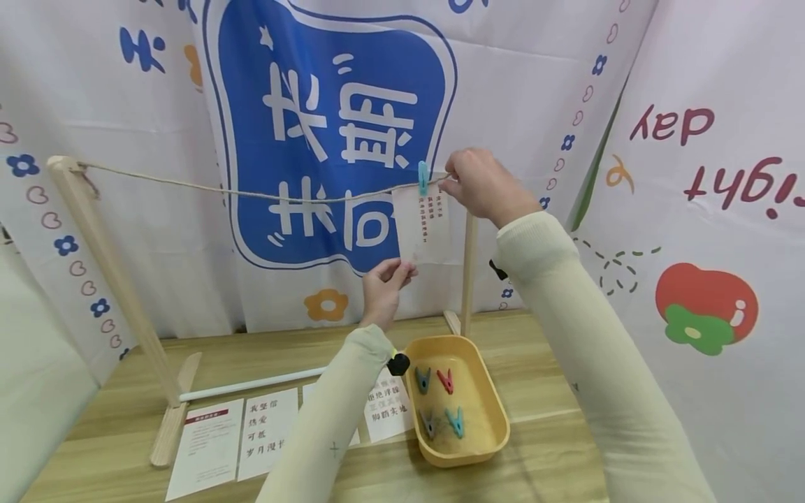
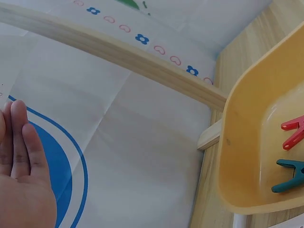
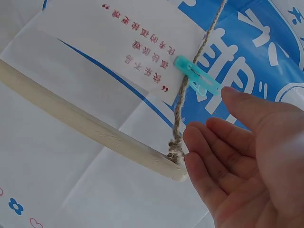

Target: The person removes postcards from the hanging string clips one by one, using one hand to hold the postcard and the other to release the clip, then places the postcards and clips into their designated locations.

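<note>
A white card [image 1: 411, 223] with red printed lines hangs from a twine line [image 1: 264, 194], clipped by a light blue clothespin [image 1: 423, 179]. My left hand [image 1: 385, 290] pinches the card's lower edge between thumb and fingers. In the left wrist view that hand [image 2: 23, 156] shows at the left edge, its other fingers nearly straight. My right hand [image 1: 484, 183] is just right of the clothespin, beside the twine. Seen from the right wrist, the thumb of this hand [image 3: 247, 147] lies at the clothespin's handle end, while the other fingers are loosely bent and apart from it.
Wooden posts [image 1: 113, 279] hold the twine at both ends. A yellow tray [image 1: 497, 419] on the wooden table [image 1: 547, 391] contains several clothespins, including a red one [image 1: 446, 381]. Printed cards [image 1: 207, 447] lie left of it, before a white rod [image 1: 251, 384]. A printed cloth [image 1: 503, 91] hangs behind.
</note>
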`<state>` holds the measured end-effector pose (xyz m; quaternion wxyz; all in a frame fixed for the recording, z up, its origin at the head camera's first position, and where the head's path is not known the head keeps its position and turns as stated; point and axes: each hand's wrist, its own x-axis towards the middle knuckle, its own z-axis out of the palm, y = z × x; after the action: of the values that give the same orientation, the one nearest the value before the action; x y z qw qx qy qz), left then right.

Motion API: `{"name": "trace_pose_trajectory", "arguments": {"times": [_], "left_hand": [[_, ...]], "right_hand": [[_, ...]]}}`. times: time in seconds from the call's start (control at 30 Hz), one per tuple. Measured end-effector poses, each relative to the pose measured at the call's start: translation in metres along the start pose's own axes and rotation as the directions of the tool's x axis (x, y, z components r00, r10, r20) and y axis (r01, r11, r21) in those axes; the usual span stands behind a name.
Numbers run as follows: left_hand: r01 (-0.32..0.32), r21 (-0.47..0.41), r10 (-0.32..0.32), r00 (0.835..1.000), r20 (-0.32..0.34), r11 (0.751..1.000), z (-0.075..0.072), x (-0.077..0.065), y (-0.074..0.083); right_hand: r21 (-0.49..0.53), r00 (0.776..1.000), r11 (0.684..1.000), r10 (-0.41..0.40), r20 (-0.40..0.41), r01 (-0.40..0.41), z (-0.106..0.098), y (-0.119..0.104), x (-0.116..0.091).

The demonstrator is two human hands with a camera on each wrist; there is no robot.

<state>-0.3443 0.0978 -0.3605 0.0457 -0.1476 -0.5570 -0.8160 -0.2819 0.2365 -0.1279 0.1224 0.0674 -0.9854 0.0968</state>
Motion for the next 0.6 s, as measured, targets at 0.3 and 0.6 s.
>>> {"name": "trace_pose_trajectory", "arguments": {"times": [0.3,0.6], "left_hand": [[-0.007,0.070,0.011,0.998,-0.055,0.998,-0.012,0.007,-0.001],[0.027,0.133,-0.017,0.997,-0.075,0.991,-0.021,0.010,0.004]], "right_hand": [[-0.030,0.998,0.999,0.022,0.054,-0.021,-0.009,-0.011,0.014],[-0.028,0.994,0.998,0.052,0.097,-0.050,-0.009,-0.010,0.021]]}}
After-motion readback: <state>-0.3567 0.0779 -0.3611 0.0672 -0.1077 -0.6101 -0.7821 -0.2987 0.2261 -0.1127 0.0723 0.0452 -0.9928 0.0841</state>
